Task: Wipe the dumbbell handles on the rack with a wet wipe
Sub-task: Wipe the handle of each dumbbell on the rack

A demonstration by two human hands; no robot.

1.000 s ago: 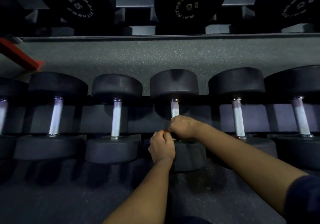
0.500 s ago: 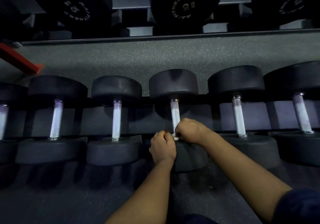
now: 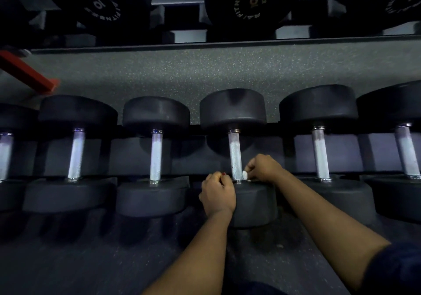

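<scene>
A row of black dumbbells (image 3: 156, 158) is laid side by side on the low rack (image 3: 127, 155). Each one is set with one round end far away and one close by, and a silver bar is seen between them. The middle dumbbell (image 3: 233, 110) is the one being touched.

A small white wet wipe (image 3: 245, 175) is pinched by the right hand (image 3: 264, 168) between thumb and fingers. The wipe is pressed on the right side of the silver handle (image 3: 235, 153), right down at its near end, where it meets the close round end.

The left hand (image 3: 217, 194) is curled up tight and is placed just left of that same handle, over the edge of the close round end. A tiny red bit (image 3: 224, 173) is seen at its fingertips. It cannot be told what that is, or if anything is held there.

A dark sleeve (image 3: 401, 269) is seen on the right arm. Bigger dumbbells (image 3: 250, 0) marked 10 are kept on the shelf above. A red bar (image 3: 27, 73) is seen at the far left, by the speckled floor (image 3: 205, 73).
</scene>
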